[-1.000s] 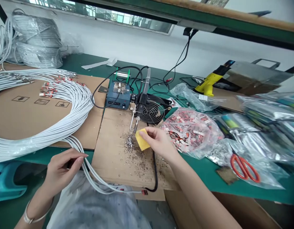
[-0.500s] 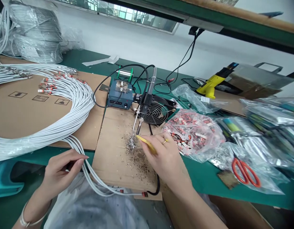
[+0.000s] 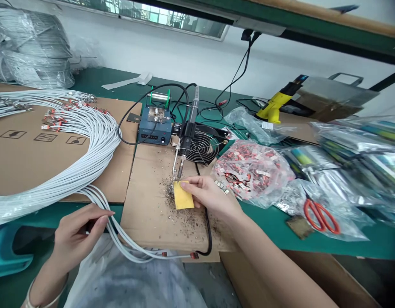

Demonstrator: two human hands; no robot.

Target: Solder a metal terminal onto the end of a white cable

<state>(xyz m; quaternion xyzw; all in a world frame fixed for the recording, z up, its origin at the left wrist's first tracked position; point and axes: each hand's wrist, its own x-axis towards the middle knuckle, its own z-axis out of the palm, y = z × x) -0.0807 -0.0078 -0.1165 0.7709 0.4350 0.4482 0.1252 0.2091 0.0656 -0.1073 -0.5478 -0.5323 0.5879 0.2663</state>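
The right hand (image 3: 213, 194) is holding a yellow sponge (image 3: 183, 197) at the tip of the soldering iron (image 3: 186, 139), its grip clamping the sponge; wiping the tip seems to be under way. The left grip (image 3: 108, 216) is resting by the white cables (image 3: 116, 233), fingertips close together, possibly pinching one; I cannot tell. The next move is calling for fingers well away from the tip.
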